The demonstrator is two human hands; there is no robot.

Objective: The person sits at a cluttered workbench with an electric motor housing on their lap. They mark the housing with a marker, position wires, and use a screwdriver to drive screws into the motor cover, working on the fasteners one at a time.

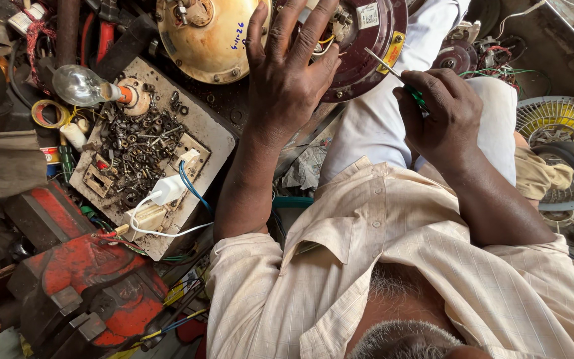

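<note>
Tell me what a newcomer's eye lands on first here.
The left hand lies spread over a round maroon motor housing at top centre, while the right hand holds a green-handled screwdriver against it. At left, a clear light bulb sits above a board littered with screws.

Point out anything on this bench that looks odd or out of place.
A bare light bulb lies tilted on its side at the corner of the board, which is strewn with loose screws. The left hand rests on the opened maroon motor housing, its wires exposed.
</note>
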